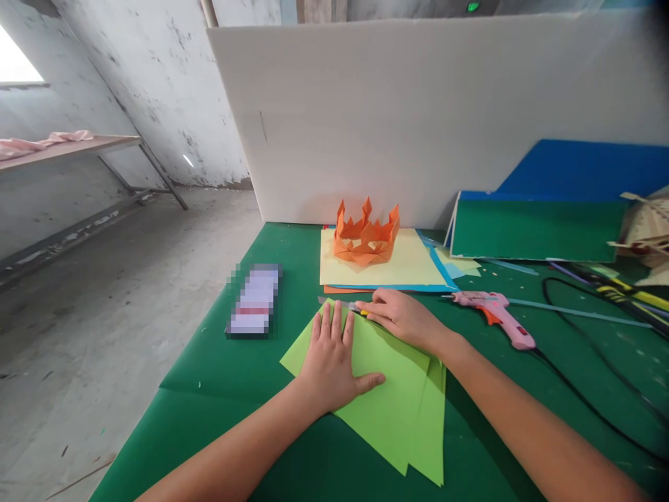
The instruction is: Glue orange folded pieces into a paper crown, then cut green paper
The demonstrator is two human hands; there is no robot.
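Light green paper lies on the green tabletop in front of me, at least two sheets overlapping at the right. My left hand is flat on it, fingers spread and pointing away from me. At the far edge of the paper, my right hand grips a utility knife with a bit of yellow on its body. Its blade points left, past the fingertips of my left hand. The fingers of my right hand partly cover the knife's handle.
An orange paper crown stands on pale yellow sheets behind my hands. A blurred-out phone lies left. To the right are a pink glue gun with a black cord, and a green board. A white panel rises behind.
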